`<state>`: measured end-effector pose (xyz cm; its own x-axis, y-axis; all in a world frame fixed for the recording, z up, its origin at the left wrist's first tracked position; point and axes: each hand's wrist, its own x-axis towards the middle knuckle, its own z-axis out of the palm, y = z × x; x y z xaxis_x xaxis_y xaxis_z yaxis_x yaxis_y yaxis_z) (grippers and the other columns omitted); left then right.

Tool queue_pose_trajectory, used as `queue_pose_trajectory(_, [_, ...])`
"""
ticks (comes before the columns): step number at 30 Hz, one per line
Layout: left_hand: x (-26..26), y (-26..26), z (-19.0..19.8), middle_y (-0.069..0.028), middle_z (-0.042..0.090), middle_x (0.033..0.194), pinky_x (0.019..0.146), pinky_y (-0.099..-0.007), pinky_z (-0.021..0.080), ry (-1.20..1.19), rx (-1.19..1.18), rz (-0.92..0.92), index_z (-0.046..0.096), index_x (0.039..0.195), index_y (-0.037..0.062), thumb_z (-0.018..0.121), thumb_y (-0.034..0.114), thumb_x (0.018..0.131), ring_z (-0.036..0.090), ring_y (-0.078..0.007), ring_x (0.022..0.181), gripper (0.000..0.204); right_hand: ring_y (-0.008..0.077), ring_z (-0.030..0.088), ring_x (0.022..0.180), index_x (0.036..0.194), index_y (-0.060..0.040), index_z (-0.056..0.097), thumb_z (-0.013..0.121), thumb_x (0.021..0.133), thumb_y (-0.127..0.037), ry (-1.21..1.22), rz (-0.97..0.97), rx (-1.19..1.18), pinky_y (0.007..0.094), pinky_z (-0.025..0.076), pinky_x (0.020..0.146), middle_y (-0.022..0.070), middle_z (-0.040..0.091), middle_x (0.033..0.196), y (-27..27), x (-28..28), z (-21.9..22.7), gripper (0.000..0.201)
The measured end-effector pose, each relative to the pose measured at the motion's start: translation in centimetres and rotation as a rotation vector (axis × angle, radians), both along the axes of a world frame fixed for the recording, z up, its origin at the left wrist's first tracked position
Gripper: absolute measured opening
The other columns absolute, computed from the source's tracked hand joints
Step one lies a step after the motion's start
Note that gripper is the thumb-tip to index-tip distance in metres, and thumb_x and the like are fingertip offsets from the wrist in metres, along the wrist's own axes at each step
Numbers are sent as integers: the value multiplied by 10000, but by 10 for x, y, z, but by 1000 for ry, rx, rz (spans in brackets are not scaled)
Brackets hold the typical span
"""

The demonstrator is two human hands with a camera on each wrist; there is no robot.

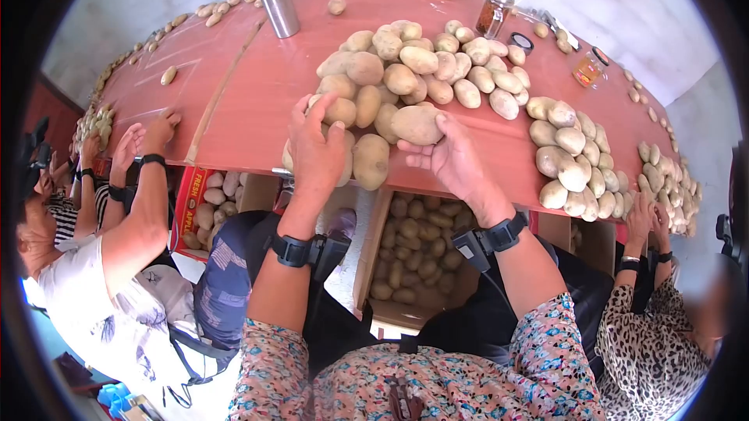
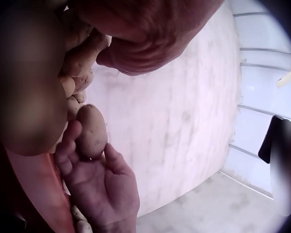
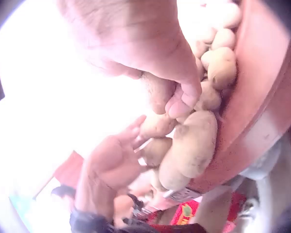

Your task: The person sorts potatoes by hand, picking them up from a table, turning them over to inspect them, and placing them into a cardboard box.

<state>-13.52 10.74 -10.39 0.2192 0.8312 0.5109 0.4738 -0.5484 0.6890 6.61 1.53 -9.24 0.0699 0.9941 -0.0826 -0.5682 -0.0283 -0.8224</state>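
A long tan potato (image 1: 417, 124) lies between the thumb and fingers of my right hand (image 1: 452, 157), above the table's front edge. The right wrist view shows that hand (image 3: 150, 53) from behind, with fingers bent round the potato (image 3: 157, 92). My left hand (image 1: 316, 152) is at the left end of a potato heap (image 1: 382, 70). Its fingers (image 3: 135, 133) are spread and reach the potatoes beside it in the right wrist view. Two large potatoes, one of them upright (image 1: 370, 161), stand at the front edge between my hands.
Another potato pile (image 1: 573, 152) lies to the right on the red table (image 1: 257, 109). At the back stand a steel bottle (image 1: 275, 0) and glass jars (image 1: 494, 14). Below the edge is a cardboard box (image 1: 374, 249) of potatoes. People sit at both sides, their hands (image 1: 160, 132) over the table.
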Motion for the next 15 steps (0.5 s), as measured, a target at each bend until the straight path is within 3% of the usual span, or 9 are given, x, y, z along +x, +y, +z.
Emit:
queue_pose_trajectory(1, [0, -1, 1, -200, 429, 1331, 1014, -441, 382, 32, 23, 18, 571, 1248, 119, 608, 76, 823, 441, -371, 1226, 429, 212, 649, 901, 1256, -46, 409, 440, 1005, -305, 132, 33, -6, 320, 539, 694, 132, 594, 1136, -6, 4, 2, 362])
queue_pose_trajectory(5, [-2, 1, -5, -205, 434, 1324, 1014, -447, 380, 119, 29, 13, 578, 1239, 121, 626, 102, 819, 442, -373, 1223, 423, 194, 652, 795, 1201, -48, 458, 497, 988, -335, 83, 108, -28, 290, 527, 623, 109, 629, 1021, -28, 13, -6, 359])
queue_pose_trajectory(7, [-2, 5, -3, -206, 440, 1323, 1023, -455, 373, 64, 73, -37, 584, 1236, 125, 633, 122, 822, 434, -369, 1233, 417, 161, 630, 697, 1147, -47, 494, 532, 973, -342, -129, 302, -50, 257, 503, 551, 102, 636, 953, -39, 17, 3, 344])
queue_pose_trajectory(9, [-2, 5, -2, -203, 446, 1321, 1026, -454, 371, 81, 78, -22, 586, 1235, 125, 635, 128, 824, 432, -366, 1235, 414, 135, 601, 633, 1124, -41, 502, 547, 967, -346, -209, 344, -111, 238, 492, 525, 100, 636, 919, -56, 9, -1, 345])
queue_pose_trajectory(11, [-3, 5, -2, -201, 451, 1319, 1030, -454, 369, 92, 101, -6, 588, 1234, 124, 636, 133, 825, 431, -363, 1237, 411, 128, 595, 613, 1135, -35, 501, 547, 969, -345, -561, 540, -304, 221, 487, 511, 112, 631, 943, -74, -1, -8, 354])
queue_pose_trajectory(14, [-5, 7, -3, -194, 455, 1321, 1035, -448, 368, 83, 77, -27, 589, 1236, 130, 630, 135, 832, 435, -360, 1235, 406, 155, 628, 662, 1180, -15, 490, 525, 980, -356, -452, 549, -433, 255, 533, 568, 131, 624, 989, -97, -9, -78, 396])
queue_pose_trajectory(15, [-6, 9, -4, -193, 457, 1316, 1034, -445, 370, 72, 68, -38, 590, 1236, 136, 632, 125, 829, 438, -359, 1232, 409, 177, 642, 733, 1196, -3, 485, 501, 990, -353, -269, 424, -577, 288, 551, 632, 139, 621, 1011, -102, -11, -96, 407])
